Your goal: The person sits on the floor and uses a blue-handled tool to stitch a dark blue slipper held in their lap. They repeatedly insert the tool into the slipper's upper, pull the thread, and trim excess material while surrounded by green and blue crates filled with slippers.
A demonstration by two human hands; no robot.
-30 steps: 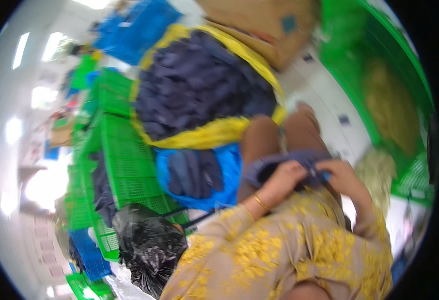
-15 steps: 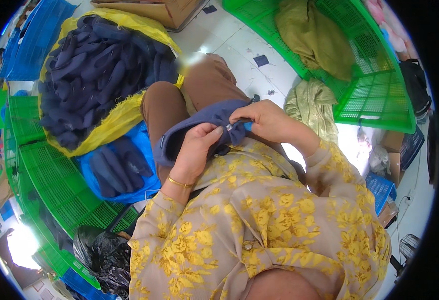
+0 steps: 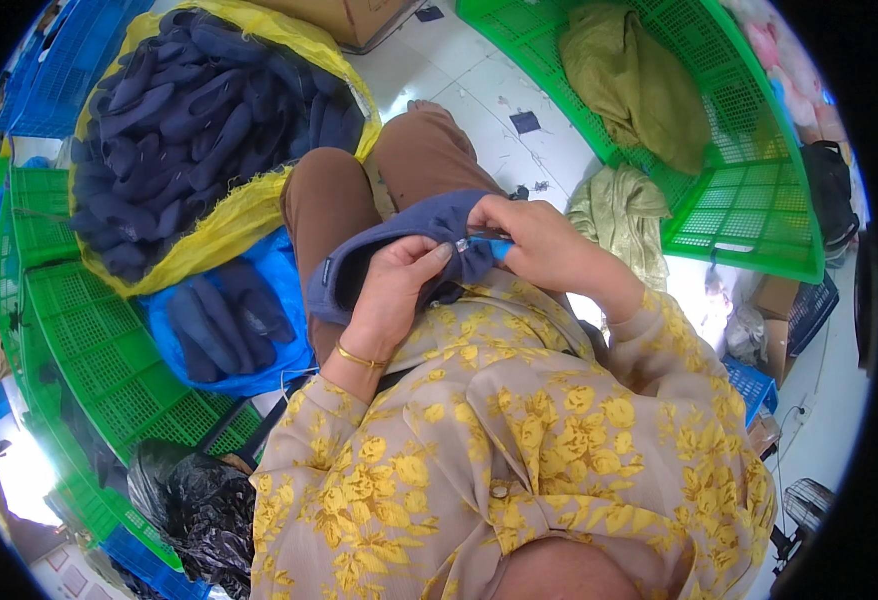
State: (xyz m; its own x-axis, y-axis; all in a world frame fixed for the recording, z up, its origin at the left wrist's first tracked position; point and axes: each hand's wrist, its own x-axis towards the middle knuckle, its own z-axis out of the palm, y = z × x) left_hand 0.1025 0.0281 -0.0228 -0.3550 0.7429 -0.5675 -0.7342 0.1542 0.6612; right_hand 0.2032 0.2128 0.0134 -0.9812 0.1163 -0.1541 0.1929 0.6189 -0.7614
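Head view, white tiled floor, green crates, both hands' fingers pinching navy cloth

A navy-blue fabric piece, soft and folded over on itself, lies draped across the person's lap over the brown trousers. Its upper edge is bunched and lifted, and a small dark tag shows near its left edge.
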